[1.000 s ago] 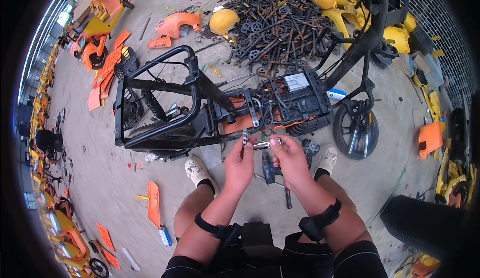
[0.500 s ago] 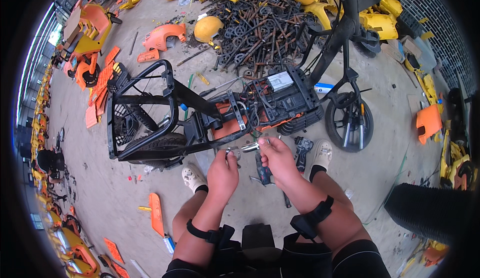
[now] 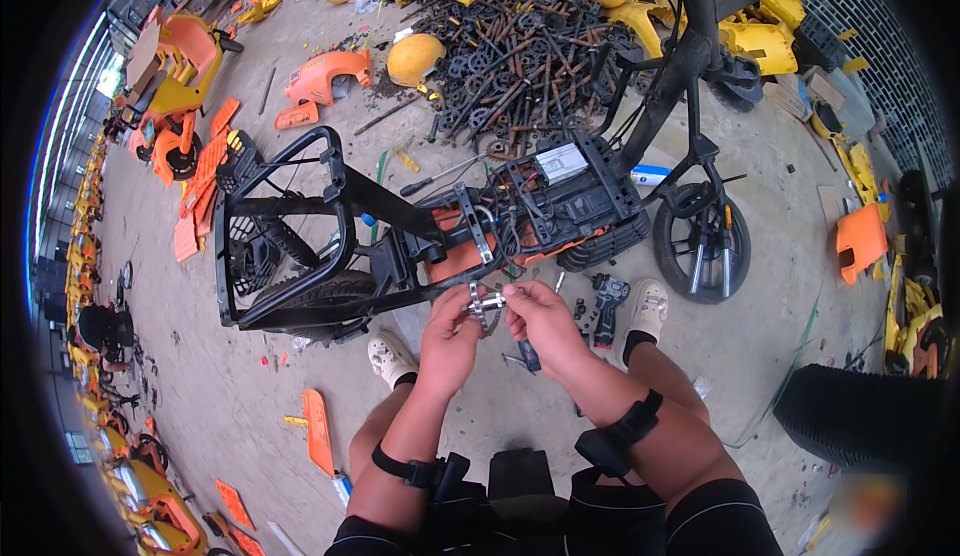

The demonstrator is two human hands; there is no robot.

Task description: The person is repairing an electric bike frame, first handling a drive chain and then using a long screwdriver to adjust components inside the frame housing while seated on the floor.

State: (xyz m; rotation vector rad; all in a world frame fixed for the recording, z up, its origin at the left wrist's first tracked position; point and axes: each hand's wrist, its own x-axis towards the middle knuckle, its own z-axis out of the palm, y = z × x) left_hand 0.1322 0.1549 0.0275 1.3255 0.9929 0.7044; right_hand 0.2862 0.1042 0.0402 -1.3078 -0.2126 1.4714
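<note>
A stripped black scooter frame (image 3: 395, 218) lies across the floor in front of me. Just short of its lower rail, my left hand (image 3: 450, 346) grips a toothed metal ring (image 3: 476, 296), fingers closed around its edge. My right hand (image 3: 550, 328) pinches a shiny silver cylinder (image 3: 494, 302), like a socket, with thumb and fingers. The cylinder's left end meets the ring; whether it sits inside cannot be made out. A dark tool (image 3: 529, 356), partly hidden by my right hand, lies on the floor below.
A cordless drill (image 3: 608, 306) lies between my hands and my right shoe (image 3: 649, 308). Beyond the frame is a heap of rusty metal parts (image 3: 530, 56), with a yellow helmet-shaped shell (image 3: 416, 60) beside it. A black stack (image 3: 850, 411) stands at right; orange panels (image 3: 318, 431) lie at left.
My two hands have come closer together and slightly up. The cylinder in my right hand now meets the toothed ring in my left, which has turned to show more of its edge.
</note>
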